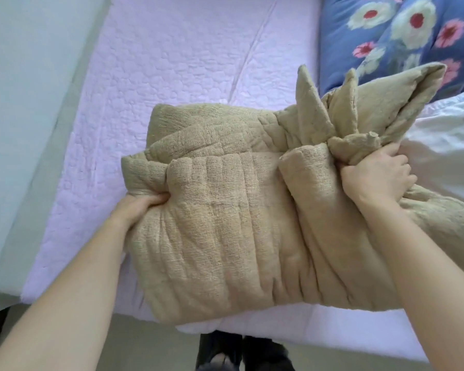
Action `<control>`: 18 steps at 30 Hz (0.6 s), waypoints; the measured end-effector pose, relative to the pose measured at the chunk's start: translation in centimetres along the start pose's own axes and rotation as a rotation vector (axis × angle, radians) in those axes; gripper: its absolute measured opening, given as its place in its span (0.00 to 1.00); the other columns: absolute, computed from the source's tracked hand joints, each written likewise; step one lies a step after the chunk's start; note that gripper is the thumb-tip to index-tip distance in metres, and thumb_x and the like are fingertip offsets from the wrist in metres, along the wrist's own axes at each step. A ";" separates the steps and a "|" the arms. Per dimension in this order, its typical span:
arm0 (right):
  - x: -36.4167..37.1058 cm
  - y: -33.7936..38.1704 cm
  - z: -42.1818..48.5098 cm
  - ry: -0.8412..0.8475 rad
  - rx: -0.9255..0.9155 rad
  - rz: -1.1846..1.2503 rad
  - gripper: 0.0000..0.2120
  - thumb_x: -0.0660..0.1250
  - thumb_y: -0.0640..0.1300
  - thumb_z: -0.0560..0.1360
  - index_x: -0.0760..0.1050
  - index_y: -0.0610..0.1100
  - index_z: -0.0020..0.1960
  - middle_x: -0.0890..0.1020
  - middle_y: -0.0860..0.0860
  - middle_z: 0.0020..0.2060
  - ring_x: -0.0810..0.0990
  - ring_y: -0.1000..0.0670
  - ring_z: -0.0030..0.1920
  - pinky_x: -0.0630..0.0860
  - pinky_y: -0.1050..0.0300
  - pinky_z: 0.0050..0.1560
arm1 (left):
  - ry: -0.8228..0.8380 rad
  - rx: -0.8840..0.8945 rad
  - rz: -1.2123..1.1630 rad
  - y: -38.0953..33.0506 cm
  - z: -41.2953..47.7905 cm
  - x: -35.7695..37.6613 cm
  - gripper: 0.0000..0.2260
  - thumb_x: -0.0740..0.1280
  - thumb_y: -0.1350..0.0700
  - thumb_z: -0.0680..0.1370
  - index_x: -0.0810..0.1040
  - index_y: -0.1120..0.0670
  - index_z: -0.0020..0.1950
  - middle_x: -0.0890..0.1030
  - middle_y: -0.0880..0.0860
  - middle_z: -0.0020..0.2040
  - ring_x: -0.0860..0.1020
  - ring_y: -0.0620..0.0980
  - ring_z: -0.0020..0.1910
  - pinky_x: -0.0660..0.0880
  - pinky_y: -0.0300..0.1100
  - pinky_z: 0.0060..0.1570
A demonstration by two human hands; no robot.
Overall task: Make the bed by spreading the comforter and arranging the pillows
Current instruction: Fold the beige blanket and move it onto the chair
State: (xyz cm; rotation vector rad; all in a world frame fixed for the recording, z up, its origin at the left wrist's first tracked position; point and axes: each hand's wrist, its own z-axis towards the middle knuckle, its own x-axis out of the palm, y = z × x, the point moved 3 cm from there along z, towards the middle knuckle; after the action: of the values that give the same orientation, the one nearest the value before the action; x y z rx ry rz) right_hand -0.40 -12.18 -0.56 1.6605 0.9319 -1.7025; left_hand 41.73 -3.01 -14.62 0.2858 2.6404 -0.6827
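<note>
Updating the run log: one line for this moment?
left hand: grips tan comforter | right hand: grips its bunched folds | state: unspread over lilac sheet

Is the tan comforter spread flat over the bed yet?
No, the tan comforter is bunched, gripped by the left hand and right hand.

Left hand, right hand outstretched, bare, each clutching bunched comforter.

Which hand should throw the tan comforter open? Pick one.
Right, probably: the right hand grips loose bunched corners of the comforter; the left hand only holds a folded side.
</note>
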 end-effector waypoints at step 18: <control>-2.5 -9.0 -4.1 0.207 0.066 0.372 0.27 0.75 0.54 0.63 0.77 0.39 0.55 0.81 0.36 0.52 0.79 0.35 0.55 0.75 0.45 0.54 | -0.211 0.210 0.153 0.2 -11.7 -0.4 0.31 0.73 0.33 0.54 0.81 0.49 0.49 0.84 0.54 0.50 0.79 0.57 0.51 0.75 0.49 0.51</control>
State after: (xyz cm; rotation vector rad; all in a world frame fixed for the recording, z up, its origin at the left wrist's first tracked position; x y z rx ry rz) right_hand -5.10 -3.74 2.77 1.9414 0.6104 -1.3440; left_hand 38.35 2.98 -5.14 0.4448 2.3236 -0.8870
